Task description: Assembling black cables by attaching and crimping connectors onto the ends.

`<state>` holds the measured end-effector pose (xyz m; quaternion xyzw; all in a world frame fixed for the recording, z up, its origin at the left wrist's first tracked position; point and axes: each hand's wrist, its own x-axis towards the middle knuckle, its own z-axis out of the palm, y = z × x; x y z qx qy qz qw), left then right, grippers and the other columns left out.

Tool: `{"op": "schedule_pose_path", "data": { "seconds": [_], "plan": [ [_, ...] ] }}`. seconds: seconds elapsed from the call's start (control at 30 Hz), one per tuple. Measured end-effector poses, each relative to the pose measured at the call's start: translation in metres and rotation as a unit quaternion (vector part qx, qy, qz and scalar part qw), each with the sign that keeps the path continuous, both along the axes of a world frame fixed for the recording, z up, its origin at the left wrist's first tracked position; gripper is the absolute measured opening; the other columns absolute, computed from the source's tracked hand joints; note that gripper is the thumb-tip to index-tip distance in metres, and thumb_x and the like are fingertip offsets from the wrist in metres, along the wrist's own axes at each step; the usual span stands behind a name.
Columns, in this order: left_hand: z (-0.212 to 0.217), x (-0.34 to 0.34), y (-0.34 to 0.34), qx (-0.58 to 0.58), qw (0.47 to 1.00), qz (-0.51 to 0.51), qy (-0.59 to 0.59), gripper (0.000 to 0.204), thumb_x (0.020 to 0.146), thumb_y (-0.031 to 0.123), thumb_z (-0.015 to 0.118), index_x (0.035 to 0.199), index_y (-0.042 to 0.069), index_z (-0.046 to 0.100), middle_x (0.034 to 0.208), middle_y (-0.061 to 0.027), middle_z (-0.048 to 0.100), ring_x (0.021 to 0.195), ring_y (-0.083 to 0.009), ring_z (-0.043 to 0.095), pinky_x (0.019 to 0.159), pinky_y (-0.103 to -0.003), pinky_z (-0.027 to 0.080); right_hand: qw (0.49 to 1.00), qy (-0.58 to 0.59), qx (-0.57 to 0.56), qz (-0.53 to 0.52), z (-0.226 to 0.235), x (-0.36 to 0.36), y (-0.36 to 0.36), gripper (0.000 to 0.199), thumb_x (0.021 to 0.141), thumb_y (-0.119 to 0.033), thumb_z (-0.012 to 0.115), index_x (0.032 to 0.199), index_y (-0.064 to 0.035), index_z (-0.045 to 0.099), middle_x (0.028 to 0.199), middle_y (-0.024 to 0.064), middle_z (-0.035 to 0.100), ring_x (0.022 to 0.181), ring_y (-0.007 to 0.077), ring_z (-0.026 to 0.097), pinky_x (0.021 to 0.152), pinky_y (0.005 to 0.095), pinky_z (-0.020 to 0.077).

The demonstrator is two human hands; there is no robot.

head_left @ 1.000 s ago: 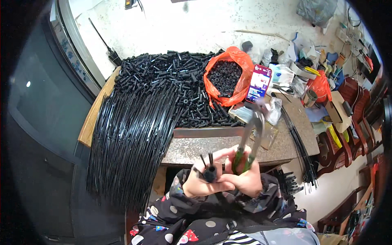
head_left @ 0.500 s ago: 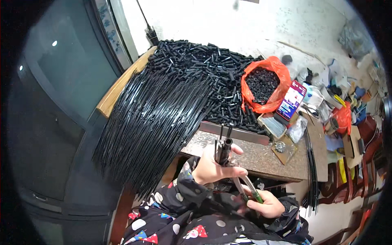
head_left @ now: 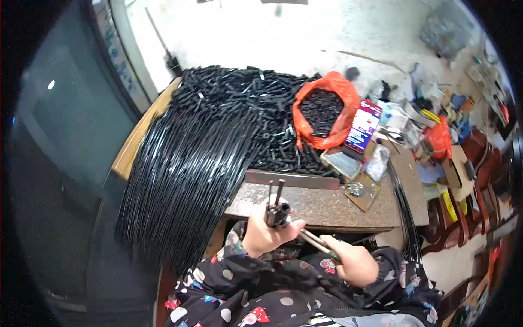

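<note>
My left hand (head_left: pixel 261 235) is closed around a bundle of short black rods and a hollow black tube (head_left: pixel 279 214), held upright with the ends poking up above the fingers. My right hand (head_left: pixel 355 262) grips a pair of pliers (head_left: pixel 317 241) with long pale metal arms and some green at the grip. The pliers' far end meets the bundle beside my left thumb; the jaws are hidden there. Both hands are in front of the table's near edge. Left of them, a thick spread of long thin black rods (head_left: pixel 180 180) hangs over the table edge.
A heap of short black tubes (head_left: pixel 229 87) covers the back of the table (head_left: pixel 305 210), behind a metal strip (head_left: pixel 291 180). A red plastic bag (head_left: pixel 299 117) holds small black parts. Beside it stand a lit phone (head_left: pixel 363 128) and a clear-lidded box (head_left: pixel 344 163). Clutter lies right.
The pliers' arms, spread apart before, are now nearly together, and my right hand has turned over them. The view has shifted, so the table sits further left.
</note>
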<state>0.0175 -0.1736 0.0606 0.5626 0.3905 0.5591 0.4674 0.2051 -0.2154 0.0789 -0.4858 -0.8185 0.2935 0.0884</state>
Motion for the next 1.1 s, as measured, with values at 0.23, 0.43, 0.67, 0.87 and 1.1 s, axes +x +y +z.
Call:
{"op": "schedule_pose_path", "data": {
  "seconds": [0.23,0.43,0.67,0.87,1.1],
  "plan": [
    [0.023,0.003,-0.006,0.017,1.000,0.022,-0.004,0.027,0.054,0.002,0.060,0.073,0.002,0.040,0.055,-0.0016,0.043,0.048,-0.0066,0.042,0.045,-0.018,0.034,0.949,0.290,-0.082,0.094,-0.013,-0.004,0.005,0.054,0.064,0.000,0.043,0.114,-0.0112,0.027,0.071,0.0129,0.048,0.064,0.0260,0.050,0.059,0.0295,0.0398],
    [0.015,0.005,-0.002,0.059,0.985,-0.058,-0.150,0.027,0.058,0.001,0.055,0.074,0.001,0.035,0.053,-0.0020,0.041,0.046,-0.0076,0.038,0.045,-0.019,0.034,0.978,0.205,-0.009,0.047,-0.001,-0.013,0.002,0.050,0.065,0.001,0.046,0.112,-0.0069,0.030,0.075,0.0118,0.049,0.063,0.0256,0.050,0.059,0.0252,0.0398],
    [0.015,0.014,0.000,0.028,0.996,-0.002,-0.082,0.021,0.061,0.001,0.052,0.074,0.002,0.035,0.053,-0.0020,0.041,0.046,-0.0067,0.038,0.043,-0.018,0.032,0.969,0.244,0.031,0.015,-0.013,-0.014,-0.005,0.055,0.066,-0.003,0.044,0.115,-0.0151,0.024,0.076,0.0146,0.047,0.067,0.0297,0.049,0.058,0.0318,0.0401],
    [0.031,0.021,0.003,0.050,0.996,0.004,-0.075,0.026,0.064,0.007,0.059,0.083,0.000,0.043,0.054,0.0054,0.036,0.047,-0.0019,0.031,0.043,-0.015,0.023,0.975,0.220,-0.003,0.027,0.000,0.013,0.027,0.042,0.067,-0.014,0.050,0.106,-0.0118,0.037,0.076,0.0142,0.046,0.068,0.0257,0.049,0.062,0.0298,0.0387],
    [-0.003,-0.009,-0.014,0.085,0.996,-0.009,0.018,0.019,0.068,0.009,0.053,0.064,0.003,0.036,0.049,-0.0039,0.042,0.042,-0.0087,0.038,0.041,-0.019,0.034,0.975,-0.056,0.117,-0.180,-0.051,0.051,0.031,0.035,0.065,-0.031,0.053,0.081,-0.0005,0.047,0.073,0.0133,0.044,0.071,0.0279,0.045,0.061,0.0331,0.0372]
  ]
}}
